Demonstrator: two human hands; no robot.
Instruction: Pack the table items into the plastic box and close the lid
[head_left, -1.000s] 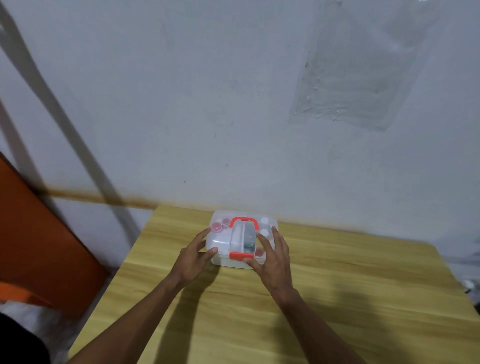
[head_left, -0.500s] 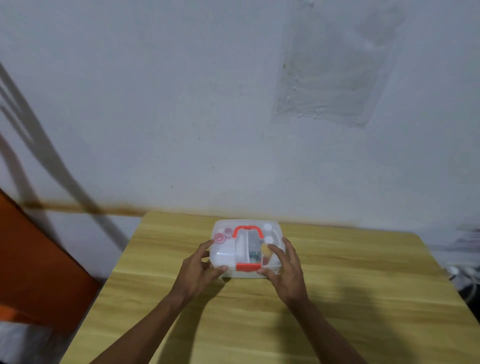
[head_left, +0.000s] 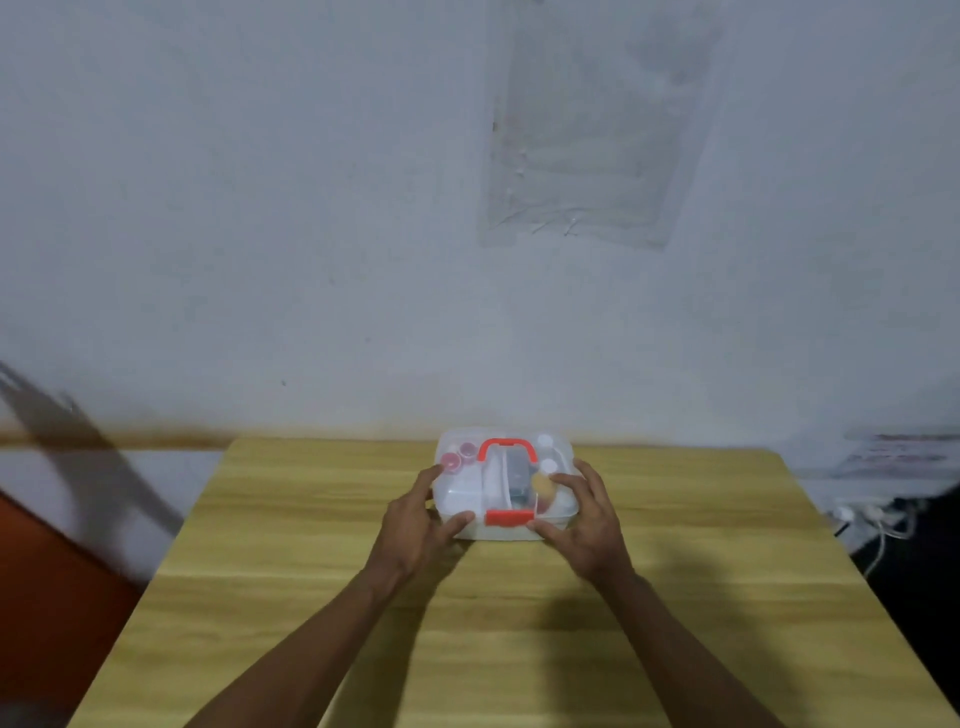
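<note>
A clear plastic box (head_left: 467, 493) with a red handle (head_left: 507, 447) and a red front latch (head_left: 509, 517) sits near the far edge of the wooden table (head_left: 519, 623). Its lid lies flat on top. Small bottles with pink and white caps and a dark item show through the lid. My left hand (head_left: 415, 525) grips the box's front left corner, thumb on the front edge. My right hand (head_left: 587, 525) grips the front right corner, fingers spread over the lid.
A pale wall (head_left: 363, 208) rises right behind the table, with a clear plastic sheet (head_left: 597, 130) taped to it. An orange-red panel (head_left: 47, 597) stands at the left. White cables (head_left: 878, 519) hang off the right side.
The view has swung so the box sits more to the right. My right hand has slid from the middle of the lid to the front right corner; my left stays at the left corner.
</note>
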